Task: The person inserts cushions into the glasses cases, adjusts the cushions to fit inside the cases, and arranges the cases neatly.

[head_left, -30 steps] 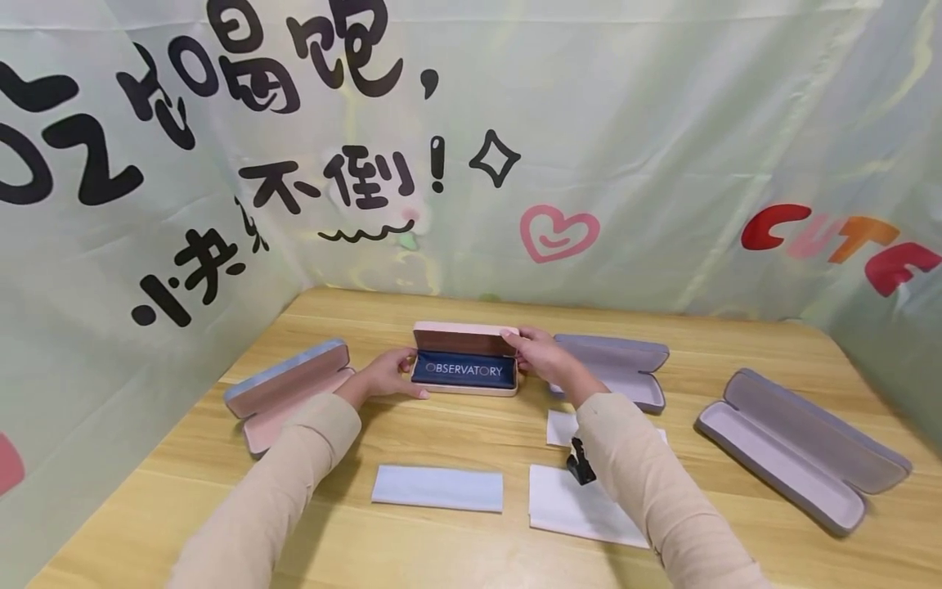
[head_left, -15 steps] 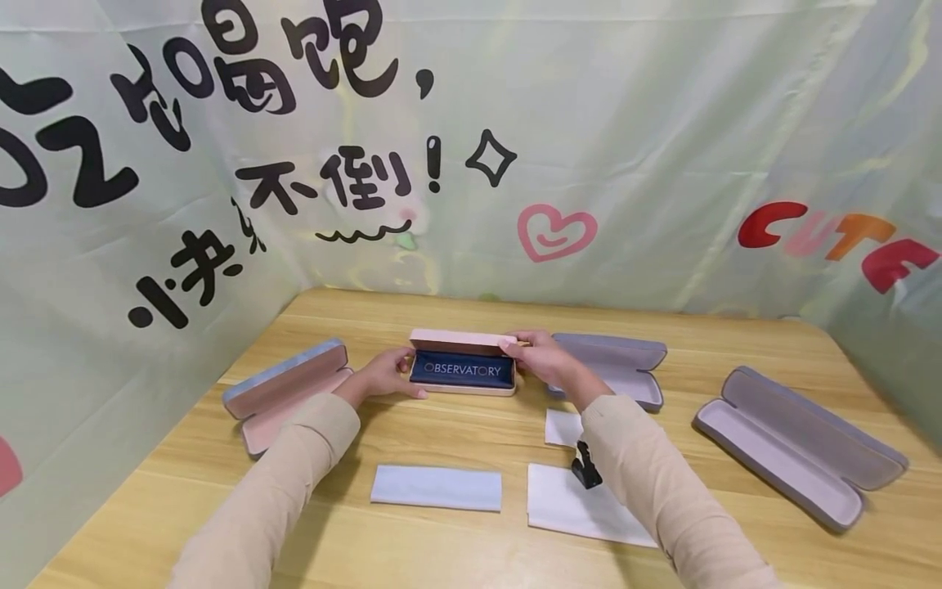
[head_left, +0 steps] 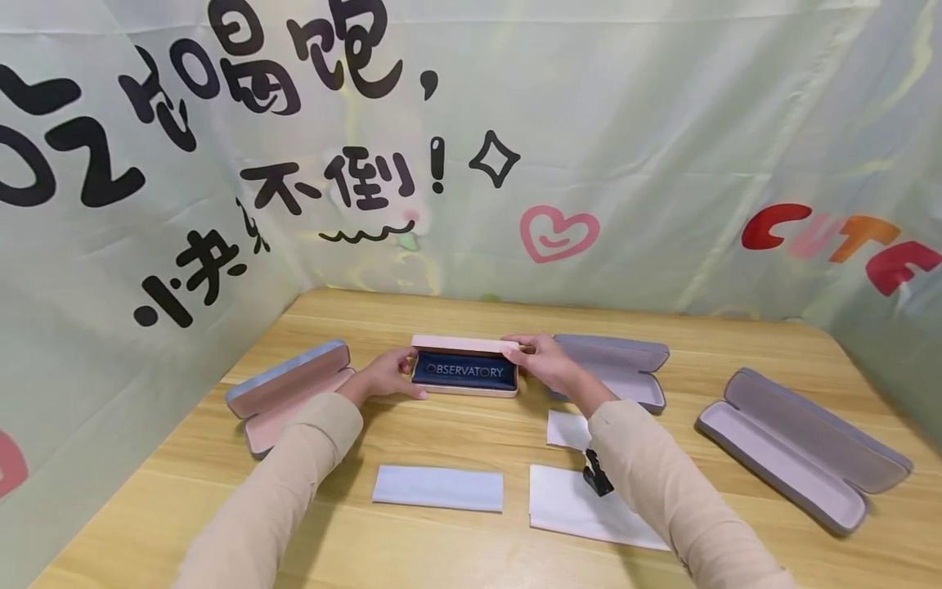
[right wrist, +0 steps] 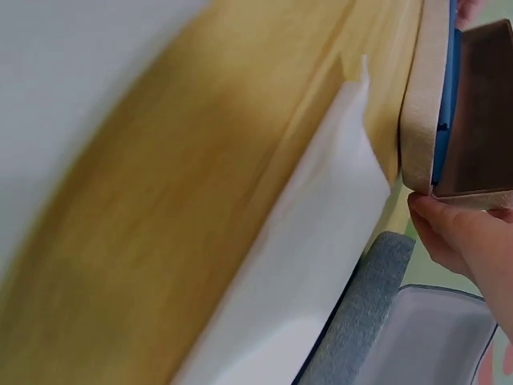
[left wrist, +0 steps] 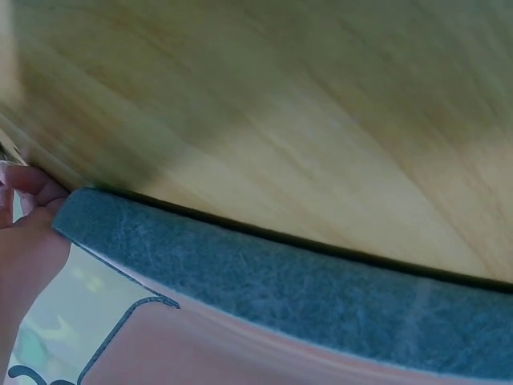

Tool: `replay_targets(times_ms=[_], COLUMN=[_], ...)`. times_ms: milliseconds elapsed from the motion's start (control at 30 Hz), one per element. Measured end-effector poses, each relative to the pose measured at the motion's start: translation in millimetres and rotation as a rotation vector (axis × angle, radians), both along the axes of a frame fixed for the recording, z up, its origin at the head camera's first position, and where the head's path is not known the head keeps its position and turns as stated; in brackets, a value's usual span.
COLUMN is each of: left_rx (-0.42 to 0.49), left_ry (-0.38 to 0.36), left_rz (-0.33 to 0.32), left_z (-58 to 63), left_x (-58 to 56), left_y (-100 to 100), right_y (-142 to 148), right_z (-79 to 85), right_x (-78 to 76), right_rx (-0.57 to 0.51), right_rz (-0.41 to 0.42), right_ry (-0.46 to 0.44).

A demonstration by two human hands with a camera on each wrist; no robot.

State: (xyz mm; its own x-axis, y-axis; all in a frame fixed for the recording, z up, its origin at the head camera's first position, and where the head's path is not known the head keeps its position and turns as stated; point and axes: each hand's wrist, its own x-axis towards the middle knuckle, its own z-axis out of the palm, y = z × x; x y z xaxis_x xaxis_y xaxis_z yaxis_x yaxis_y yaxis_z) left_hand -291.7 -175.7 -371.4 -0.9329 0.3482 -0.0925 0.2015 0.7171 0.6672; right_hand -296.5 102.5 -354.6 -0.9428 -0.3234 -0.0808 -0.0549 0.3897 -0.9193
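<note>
A pink glasses case (head_left: 459, 343) sits near the back of the table, its lid tilted forward and partly lowered. Inside lies a navy cloth (head_left: 452, 379) lettered "OBSERVATORY", covering the base. My left hand (head_left: 382, 375) holds the case's left end, thumb at the front edge. At the opposite end, my right hand (head_left: 548, 360) pinches the lid's corner between thumb and fingers. The right wrist view shows that right hand (right wrist: 469, 245) at the case's end, with its brown lining visible. In the left wrist view only part of the left hand (left wrist: 32, 233) shows, beyond a blue case.
An open blue case with pink lining (head_left: 257, 406) stands left. Two open grey cases, one behind my right hand (head_left: 614, 352) and one far right (head_left: 802, 446), flank the other side. A light blue cloth (head_left: 437, 488) and white cloths (head_left: 559, 507) lie in front.
The pink case's lid has tipped forward and down, with my right hand moving along with it. My left hand and the case's base stay in place.
</note>
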Motion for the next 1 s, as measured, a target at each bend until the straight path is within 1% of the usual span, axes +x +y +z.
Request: replay_targets(times_ms=[67, 267, 467, 700, 867, 1000], left_rx=[-0.002, 0.002, 0.018, 0.013, 0.007, 0.003], left_ry=[0.006, 0.018, 0.013, 0.024, 0.032, 0.029], left_rz=[-0.006, -0.014, -0.021, -0.028, -0.027, -0.035], left_z=[-0.3, -2.8, -2.3, -1.9, -3.0, -1.7], left_x=[-0.4, -2.9, -1.7, 0.7, 0.4, 1.4], left_y=[-0.3, -1.0, -1.0, -0.9, -1.3, -1.6], right_y=[0.1, 0.9, 1.5, 2.3, 3.3, 4.3], right_z=[-0.1, -1.4, -3.1, -6.0, -6.2, -7.6], right_x=[1.5, 3.6, 5.9, 7.4, 8.6, 8.9], right_rx=[0.026, 0.070, 0.069, 0.068, 0.069, 0.073], right_rz=[-0.003, -0.019, -0.016, 0.001, 0.008, 0.015], right_ry=[0.038, 0.097, 0.128, 0.194, 0.215, 0.227])
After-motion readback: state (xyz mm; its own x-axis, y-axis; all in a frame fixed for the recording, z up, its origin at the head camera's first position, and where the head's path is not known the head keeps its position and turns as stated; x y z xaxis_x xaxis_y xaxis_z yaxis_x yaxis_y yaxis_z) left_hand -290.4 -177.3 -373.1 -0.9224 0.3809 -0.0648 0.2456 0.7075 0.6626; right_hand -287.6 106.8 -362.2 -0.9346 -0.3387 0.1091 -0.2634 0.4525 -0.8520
